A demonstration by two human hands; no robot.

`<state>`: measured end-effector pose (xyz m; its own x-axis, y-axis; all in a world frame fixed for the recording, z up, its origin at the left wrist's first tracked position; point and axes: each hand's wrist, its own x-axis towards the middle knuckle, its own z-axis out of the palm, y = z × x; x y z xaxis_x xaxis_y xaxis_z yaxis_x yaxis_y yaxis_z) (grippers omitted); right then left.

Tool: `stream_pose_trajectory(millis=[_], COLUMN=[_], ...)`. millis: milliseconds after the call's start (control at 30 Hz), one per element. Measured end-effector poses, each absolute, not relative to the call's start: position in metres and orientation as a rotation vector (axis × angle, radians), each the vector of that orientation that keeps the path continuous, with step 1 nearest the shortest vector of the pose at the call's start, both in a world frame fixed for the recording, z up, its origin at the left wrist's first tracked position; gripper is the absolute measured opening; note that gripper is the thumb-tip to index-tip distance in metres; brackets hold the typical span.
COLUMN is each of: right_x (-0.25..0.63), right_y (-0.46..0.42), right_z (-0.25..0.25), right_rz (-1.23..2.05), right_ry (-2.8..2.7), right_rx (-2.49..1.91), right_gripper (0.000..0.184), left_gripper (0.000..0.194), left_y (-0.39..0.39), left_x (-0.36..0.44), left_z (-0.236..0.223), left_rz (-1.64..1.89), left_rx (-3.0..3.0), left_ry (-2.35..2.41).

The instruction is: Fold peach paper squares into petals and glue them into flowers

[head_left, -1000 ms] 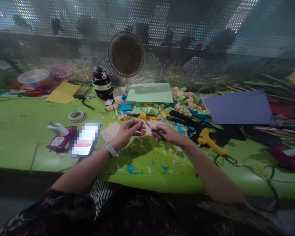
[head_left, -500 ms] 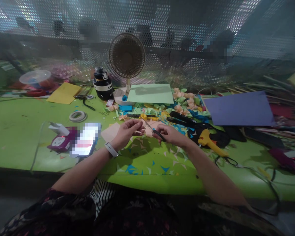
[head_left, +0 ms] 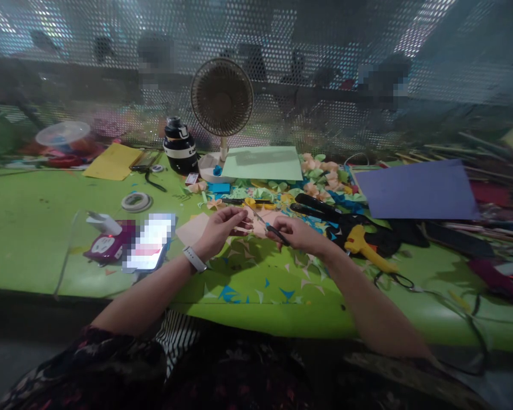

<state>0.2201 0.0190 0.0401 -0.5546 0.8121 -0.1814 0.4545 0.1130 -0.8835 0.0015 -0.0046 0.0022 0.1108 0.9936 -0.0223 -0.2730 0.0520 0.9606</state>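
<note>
My right hand is closed around the dark handles of a pair of scissors, whose blades slant up and left toward my other hand. Facing it, my left hand is pinched on a small piece of peach paper, mostly hidden by the fingers. Below and behind the scissors lies a larger peach paper. Another peach sheet rests beside my left wrist. Small paper scraps in blue, peach and pale green are scattered on the green table under my hands.
Behind my hands are paper flowers, a pale green sheet, a fan and a black bottle. Left are a phone, a purple power socket and a tape roll. Right are a yellow glue gun and a purple sheet.
Both hands keep nearly the same place, with the scissors still in my right hand. The whole view has shifted very slightly; nothing on the table has visibly moved.
</note>
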Motion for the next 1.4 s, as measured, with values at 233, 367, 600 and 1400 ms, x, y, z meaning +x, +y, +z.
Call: stream_pose_trajectory(millis=[233,367,600,1400], right_x=[0.2208,0.2208,0.2199,0.22], right_y=[0.0192,0.0186,0.0168,0.0184], right_z=[0.0395,0.0375,0.0405,0.0367], right_rz=[1.422,1.372,1.319,1.332], right_ry=[-2.062,-2.063,-2.089,-2.052], right_rx=[-1.245,-1.254,-1.266,-1.254], right_gripper=[0.054,0.055,0.054,0.056], left_gripper=[0.041,0.041,0.039,0.04], left_y=[-0.0039,-0.0045,-0.0045,-0.001], left_x=[0.0024,0.0027,0.0033,0.0014], left_z=[0.002,0.0023,0.0013,-0.0038], left_rz=[1.234,1.244,1.217,1.244], left_rx=[1.018,0.993,1.029,0.997], left_ry=[0.959,0.93,0.909,0.944])
